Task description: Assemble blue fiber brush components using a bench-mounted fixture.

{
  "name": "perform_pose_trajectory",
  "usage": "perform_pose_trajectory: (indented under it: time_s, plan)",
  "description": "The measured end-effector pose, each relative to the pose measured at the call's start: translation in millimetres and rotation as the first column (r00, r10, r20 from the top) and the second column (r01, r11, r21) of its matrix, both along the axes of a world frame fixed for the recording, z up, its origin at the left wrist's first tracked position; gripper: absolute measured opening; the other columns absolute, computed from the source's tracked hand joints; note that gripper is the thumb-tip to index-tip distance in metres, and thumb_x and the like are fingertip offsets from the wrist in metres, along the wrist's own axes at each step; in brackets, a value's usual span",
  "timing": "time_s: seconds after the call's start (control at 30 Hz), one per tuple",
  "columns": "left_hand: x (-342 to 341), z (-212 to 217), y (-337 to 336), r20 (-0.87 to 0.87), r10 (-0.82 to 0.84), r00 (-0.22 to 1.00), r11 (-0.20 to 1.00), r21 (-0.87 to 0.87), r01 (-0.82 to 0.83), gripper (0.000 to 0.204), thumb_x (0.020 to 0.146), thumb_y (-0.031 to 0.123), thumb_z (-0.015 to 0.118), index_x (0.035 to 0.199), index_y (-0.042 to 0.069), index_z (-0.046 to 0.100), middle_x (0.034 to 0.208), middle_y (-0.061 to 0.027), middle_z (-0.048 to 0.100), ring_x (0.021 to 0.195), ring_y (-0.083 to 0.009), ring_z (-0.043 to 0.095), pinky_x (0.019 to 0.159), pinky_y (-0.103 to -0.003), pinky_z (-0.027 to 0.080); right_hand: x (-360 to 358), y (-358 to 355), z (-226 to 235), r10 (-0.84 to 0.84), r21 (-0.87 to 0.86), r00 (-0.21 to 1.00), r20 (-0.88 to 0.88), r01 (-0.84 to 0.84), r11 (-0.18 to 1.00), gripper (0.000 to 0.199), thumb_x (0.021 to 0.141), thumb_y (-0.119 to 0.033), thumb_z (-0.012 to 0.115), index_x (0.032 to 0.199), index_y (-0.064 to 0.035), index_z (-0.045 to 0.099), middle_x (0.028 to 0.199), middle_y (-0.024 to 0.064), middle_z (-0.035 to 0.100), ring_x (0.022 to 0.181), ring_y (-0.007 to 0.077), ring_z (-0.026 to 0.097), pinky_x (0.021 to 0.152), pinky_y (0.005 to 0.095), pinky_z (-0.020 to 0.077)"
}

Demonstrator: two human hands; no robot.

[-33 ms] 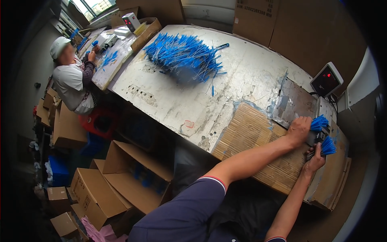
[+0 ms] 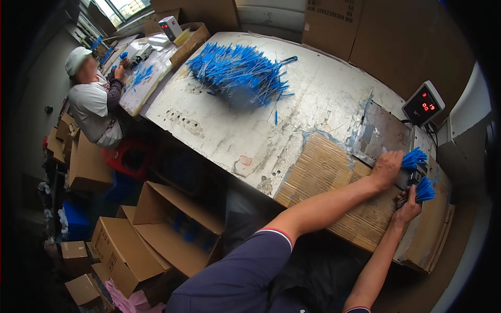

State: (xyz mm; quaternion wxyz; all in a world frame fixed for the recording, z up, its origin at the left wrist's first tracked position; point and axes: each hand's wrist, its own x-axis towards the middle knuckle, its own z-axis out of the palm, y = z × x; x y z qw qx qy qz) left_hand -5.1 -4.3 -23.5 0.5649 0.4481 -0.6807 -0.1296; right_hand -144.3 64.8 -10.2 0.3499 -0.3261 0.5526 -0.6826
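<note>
My left hand [image 2: 387,170] is closed around a bundle of thin blue-ended sticks [image 2: 414,158], whose blue ends fan out to the right past my fingers. Just below and nearer to me, my right hand [image 2: 408,208] grips a second such bundle [image 2: 425,189], with pale thin stems showing between the fingers. Between the two bundles sits a small black device [image 2: 414,178] at the right end of the bench. My fingers hide most of the stems. Farther left on the bench lies a large loose heap of the same blue-ended sticks [image 2: 235,73].
Flattened cardboard [image 2: 323,180] covers the near part of the white bench [image 2: 219,128]. A display with red digits [image 2: 423,103] stands behind my hands, by a metal plate [image 2: 383,133]. At far left a person [image 2: 94,99] handles blue pieces. Open cardboard boxes [image 2: 125,250] crowd the floor.
The display behind my hands now lights several red digits, where it showed only faint red marks before. Both hands and their bundles stay practically where they were.
</note>
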Motion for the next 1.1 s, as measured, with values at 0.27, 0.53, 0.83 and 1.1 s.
perform_pose_trajectory:
  time_s: [0.27,0.53,0.83,1.1]
  plan:
    - [3.4,23.3,27.6,-0.379,-0.381,0.843,0.871,0.158,0.465,0.023,0.085,-0.002,0.061,0.105,0.004,0.053,0.087,-0.0214,0.068,0.088,-0.0429,0.067,0.074,-0.050,0.052,-1.8,3.7,3.8,-0.024,-0.013,0.999,0.048,0.024,1.000,0.016,0.093,-0.018,0.071,0.089,-0.0034,0.066,0.079,0.0036,0.065,0.062,0.0115,0.059,0.052,0.0246,0.0482]
    - [-7.2,14.5,37.0,0.104,-0.631,0.768,0.771,0.195,0.607,0.027,0.077,0.005,0.064,0.104,0.008,0.062,0.090,-0.0142,0.070,0.092,-0.0372,0.065,0.084,-0.047,0.046,-63.8,-5.5,-40.4,-0.180,-0.211,0.969,0.168,0.214,0.954,0.020,0.094,-0.021,0.062,0.092,-0.0017,0.066,0.085,0.0049,0.064,0.074,0.0181,0.062,0.067,0.0307,0.0513]
    - [-16.7,-3.4,39.0,0.349,-0.427,0.834,0.890,0.001,0.455,0.014,0.082,0.013,0.061,0.095,0.009,0.060,0.087,-0.0100,0.068,0.089,-0.0300,0.066,0.082,-0.044,0.045,-45.0,2.9,-5.1,-0.413,-0.121,0.884,0.220,0.445,0.887,0.020,0.092,-0.016,0.067,0.091,0.0034,0.067,0.086,0.0048,0.064,0.076,0.0163,0.062,0.072,0.0313,0.0522]
    - [-7.2,3.1,37.0,0.373,-0.398,0.838,0.899,-0.021,0.437,0.010,0.085,0.016,0.059,0.092,0.009,0.058,0.083,-0.0087,0.068,0.084,-0.0284,0.065,0.079,-0.042,0.045,-10.1,6.4,1.4,-0.343,-0.208,0.937,-0.072,0.322,0.924,0.026,0.096,-0.022,0.067,0.096,0.0044,0.069,0.092,0.0054,0.065,0.080,0.0156,0.061,0.074,0.0302,0.0507]
